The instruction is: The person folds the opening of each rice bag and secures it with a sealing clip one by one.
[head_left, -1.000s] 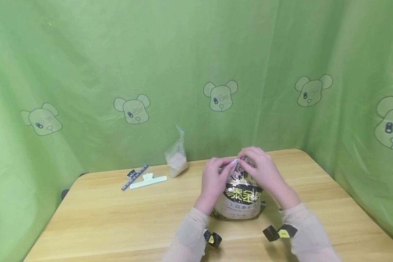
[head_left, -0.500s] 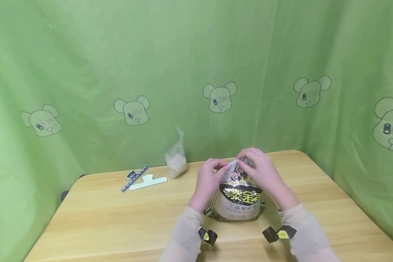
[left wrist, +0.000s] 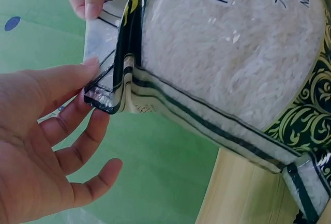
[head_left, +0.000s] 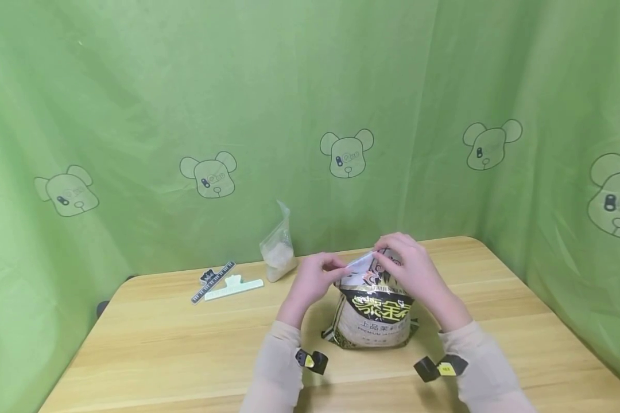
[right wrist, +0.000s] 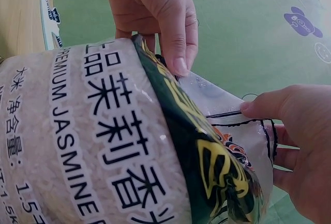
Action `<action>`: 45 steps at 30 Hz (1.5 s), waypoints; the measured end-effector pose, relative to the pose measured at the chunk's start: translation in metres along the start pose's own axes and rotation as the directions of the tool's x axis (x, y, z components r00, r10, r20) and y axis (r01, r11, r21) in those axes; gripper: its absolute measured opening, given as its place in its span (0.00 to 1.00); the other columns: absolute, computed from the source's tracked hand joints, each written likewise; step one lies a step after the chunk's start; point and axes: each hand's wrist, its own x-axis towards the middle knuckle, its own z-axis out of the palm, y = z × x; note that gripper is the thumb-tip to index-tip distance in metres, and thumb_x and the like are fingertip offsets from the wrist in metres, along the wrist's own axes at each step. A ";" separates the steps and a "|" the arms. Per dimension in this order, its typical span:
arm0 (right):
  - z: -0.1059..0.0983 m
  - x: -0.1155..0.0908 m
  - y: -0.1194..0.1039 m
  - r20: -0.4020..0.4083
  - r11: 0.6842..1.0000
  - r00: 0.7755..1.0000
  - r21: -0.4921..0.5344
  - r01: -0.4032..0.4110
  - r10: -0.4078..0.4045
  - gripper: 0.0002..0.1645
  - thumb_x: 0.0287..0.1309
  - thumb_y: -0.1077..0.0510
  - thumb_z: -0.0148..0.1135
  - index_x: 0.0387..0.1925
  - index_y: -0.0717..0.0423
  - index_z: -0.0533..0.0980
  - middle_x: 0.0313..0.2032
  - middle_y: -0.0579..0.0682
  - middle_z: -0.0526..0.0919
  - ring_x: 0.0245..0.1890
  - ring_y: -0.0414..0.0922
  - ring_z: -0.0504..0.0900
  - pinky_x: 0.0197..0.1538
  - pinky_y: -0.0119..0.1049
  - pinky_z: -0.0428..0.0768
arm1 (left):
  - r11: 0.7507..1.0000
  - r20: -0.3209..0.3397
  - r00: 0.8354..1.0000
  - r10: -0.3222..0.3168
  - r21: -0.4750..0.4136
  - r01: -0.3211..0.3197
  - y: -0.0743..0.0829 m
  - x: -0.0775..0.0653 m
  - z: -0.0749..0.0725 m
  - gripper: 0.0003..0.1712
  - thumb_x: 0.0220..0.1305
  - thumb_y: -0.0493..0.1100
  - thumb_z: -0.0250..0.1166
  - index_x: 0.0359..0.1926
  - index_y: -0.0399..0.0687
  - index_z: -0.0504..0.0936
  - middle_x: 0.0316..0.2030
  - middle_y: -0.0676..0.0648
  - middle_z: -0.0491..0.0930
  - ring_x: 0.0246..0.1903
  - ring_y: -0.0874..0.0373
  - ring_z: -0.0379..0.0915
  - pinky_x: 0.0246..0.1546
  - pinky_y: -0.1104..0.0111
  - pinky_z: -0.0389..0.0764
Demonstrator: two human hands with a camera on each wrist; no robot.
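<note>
A clear printed bag of rice (head_left: 374,321) stands on the table, its upper part narrowed and folded over. My left hand (head_left: 312,278) pinches the left corner of the folded top between thumb and forefinger; the left wrist view shows the left hand (left wrist: 57,131) with its little finger away from the plastic. At the top middle of the bag, my right hand (head_left: 405,258) pinches the fold. In the right wrist view the right hand (right wrist: 295,136) has its thumb pressed on the white edge and its fingers behind. Rice grains show through the bag of rice (right wrist: 93,141).
A small clear bag of white grains (head_left: 280,255) stands at the table's back edge. Left of it lie a pale green bag clip (head_left: 235,287) and a black bag clip with piano-key print (head_left: 214,281). A green curtain (head_left: 289,86) hangs behind the table (head_left: 186,355).
My left hand has slid left and slightly down along the bag's top edge, away from the right hand, spreading the folded edge out. The right hand stays at the top middle.
</note>
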 end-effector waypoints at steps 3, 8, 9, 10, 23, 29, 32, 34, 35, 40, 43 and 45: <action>0.000 -0.001 0.000 0.002 1.000 1.000 0.003 -0.005 0.005 0.07 0.60 0.59 0.64 0.39 0.56 0.80 0.47 0.58 0.83 0.52 0.56 0.78 0.59 0.60 0.75 | 1.000 0.022 1.000 -0.010 0.006 0.010 -0.002 0.000 -0.002 0.06 0.59 0.44 0.70 0.34 0.46 0.86 0.33 0.47 0.86 0.30 0.63 0.77 0.31 0.74 0.79; 0.000 -0.001 0.000 0.001 1.000 1.000 0.013 -0.007 0.007 0.06 0.60 0.59 0.64 0.39 0.56 0.80 0.47 0.58 0.83 0.52 0.56 0.78 0.59 0.60 0.75 | 1.000 0.052 0.998 -0.018 -0.004 0.019 -0.005 0.000 -0.005 0.06 0.59 0.44 0.69 0.35 0.46 0.86 0.32 0.47 0.86 0.28 0.65 0.76 0.32 0.73 0.79; 0.000 -0.001 0.001 0.002 1.000 1.000 0.015 -0.008 0.008 0.06 0.61 0.59 0.64 0.39 0.56 0.80 0.47 0.58 0.83 0.53 0.56 0.78 0.59 0.60 0.75 | 1.000 0.057 0.998 -0.018 -0.007 0.018 -0.006 0.000 -0.005 0.06 0.59 0.44 0.69 0.35 0.46 0.86 0.32 0.47 0.86 0.29 0.65 0.76 0.32 0.73 0.79; 0.000 -0.001 0.001 0.003 1.000 1.000 0.015 -0.009 0.009 0.06 0.61 0.59 0.64 0.39 0.56 0.80 0.48 0.58 0.83 0.53 0.56 0.77 0.59 0.60 0.75 | 1.000 0.061 0.998 -0.017 -0.008 0.018 -0.007 0.000 -0.006 0.06 0.59 0.43 0.69 0.35 0.46 0.86 0.33 0.47 0.86 0.29 0.65 0.76 0.32 0.72 0.79; -0.003 0.001 0.000 0.008 1.000 1.000 0.013 0.000 0.000 0.06 0.62 0.60 0.62 0.40 0.56 0.80 0.47 0.58 0.83 0.52 0.57 0.78 0.58 0.60 0.75 | 0.999 0.100 0.995 0.017 -0.042 -0.013 -0.011 0.001 -0.011 0.04 0.59 0.36 0.68 0.36 0.43 0.86 0.33 0.43 0.86 0.30 0.63 0.75 0.33 0.73 0.78; -0.004 0.002 0.000 0.014 1.000 1.000 0.023 0.002 -0.002 0.08 0.66 0.60 0.58 0.42 0.57 0.79 0.48 0.58 0.83 0.51 0.57 0.79 0.57 0.61 0.76 | 0.998 0.101 0.994 0.029 -0.051 -0.023 -0.010 0.000 -0.012 0.05 0.59 0.35 0.67 0.37 0.42 0.85 0.33 0.42 0.86 0.29 0.64 0.74 0.32 0.74 0.78; -0.003 0.002 0.001 0.014 1.000 1.000 0.018 0.000 -0.001 0.08 0.66 0.60 0.58 0.42 0.58 0.79 0.48 0.58 0.83 0.52 0.58 0.79 0.58 0.61 0.75 | 0.999 0.091 0.996 0.013 -0.038 -0.009 -0.009 0.000 -0.012 0.05 0.59 0.36 0.68 0.37 0.42 0.86 0.32 0.43 0.85 0.29 0.63 0.74 0.32 0.74 0.78; -0.002 0.002 0.002 0.010 1.000 1.000 0.013 -0.002 0.002 0.08 0.65 0.60 0.58 0.42 0.58 0.79 0.48 0.59 0.83 0.52 0.58 0.79 0.58 0.61 0.75 | 1.000 0.077 0.997 -0.004 -0.024 0.006 -0.007 0.000 -0.011 0.06 0.59 0.38 0.68 0.38 0.44 0.86 0.31 0.45 0.85 0.29 0.63 0.74 0.32 0.73 0.77; -0.001 0.002 0.002 0.007 1.000 1.000 0.010 -0.003 0.003 0.08 0.65 0.61 0.58 0.42 0.58 0.79 0.48 0.59 0.83 0.52 0.58 0.79 0.58 0.61 0.75 | 1.000 0.069 0.997 -0.014 -0.019 0.015 -0.006 0.000 -0.010 0.06 0.59 0.39 0.68 0.38 0.44 0.86 0.31 0.46 0.84 0.29 0.63 0.74 0.31 0.73 0.77; -0.001 0.001 0.003 0.001 1.000 1.000 0.002 -0.009 0.009 0.07 0.64 0.61 0.59 0.42 0.58 0.79 0.47 0.59 0.83 0.52 0.58 0.79 0.58 0.61 0.75 | 1.000 0.014 1.000 -0.025 0.013 0.024 0.000 0.001 -0.002 0.07 0.59 0.43 0.69 0.39 0.47 0.86 0.30 0.48 0.83 0.29 0.64 0.73 0.30 0.73 0.76; -0.001 0.001 0.003 0.001 1.000 1.000 0.002 -0.007 0.007 0.07 0.64 0.61 0.59 0.42 0.58 0.79 0.47 0.59 0.83 0.52 0.58 0.79 0.58 0.61 0.75 | 0.999 -0.039 0.999 0.005 0.032 -0.003 0.004 0.000 0.005 0.08 0.60 0.45 0.68 0.39 0.47 0.86 0.32 0.49 0.84 0.31 0.64 0.74 0.31 0.75 0.77; -0.001 0.001 0.002 -0.001 1.000 1.000 0.002 -0.004 0.004 0.07 0.64 0.61 0.59 0.42 0.58 0.79 0.47 0.59 0.83 0.52 0.58 0.79 0.58 0.61 0.75 | 0.999 -0.076 0.997 0.026 0.032 -0.024 0.007 0.000 0.010 0.08 0.60 0.45 0.68 0.39 0.47 0.86 0.33 0.49 0.85 0.32 0.64 0.75 0.33 0.75 0.77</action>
